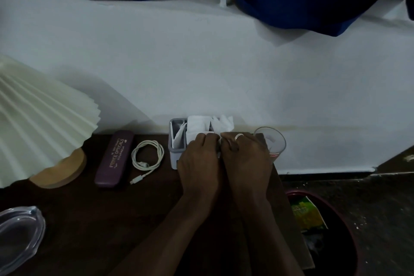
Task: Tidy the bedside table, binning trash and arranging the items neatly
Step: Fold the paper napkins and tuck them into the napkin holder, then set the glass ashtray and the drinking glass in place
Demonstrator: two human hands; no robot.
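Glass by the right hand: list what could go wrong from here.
1. The glass stands at the table's right edge, against the right hand; a nudge could tip it toward the bin below.
2. Both hands press on the organizer; its tissues could spill.

both hands (224,154) cover the organizer (178,141) front and hide their own fingertips; lamp (42,119) cut off at left edge; clear dish (20,235) cropped bottom-left; bin (324,231) contents dark, partly out of frame
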